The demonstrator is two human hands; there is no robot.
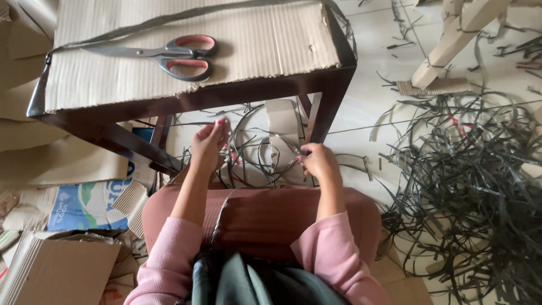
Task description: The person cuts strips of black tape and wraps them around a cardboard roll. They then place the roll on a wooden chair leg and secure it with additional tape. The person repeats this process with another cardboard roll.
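A seated person, seen from above, works a thin dark grey plastic strip (257, 121) that loops between both hands, just above the knees and under the front edge of a small table. The left hand (210, 142) is raised with its fingers pinched together on one part of the strip. The right hand (317, 161) is closed around another part, close to a torn, narrow piece of brown corrugated cardboard (281, 127) that stands on the floor between the table legs. Whether the strip is tied to that piece cannot be told.

The hands rest above a lap in a ribbed dusty-pink skirt (265, 217), and both arms wear pink sleeves.

Above them stands the low table with a dark brown metal frame (186, 101), topped by a flat sheet of corrugated cardboard (254, 48). A pair of scissors with red-and-grey handles (166, 55) lies closed on the sheet, untouched, beside another long grey strip laid along the far edge.

To the right, a large tangled heap of loose grey strips (468, 186) covers the pale tiled floor, suggesting much material is already cut or pulled free and still unsorted. To the left lie flattened cardboard boxes (56, 265), one printed blue and white.
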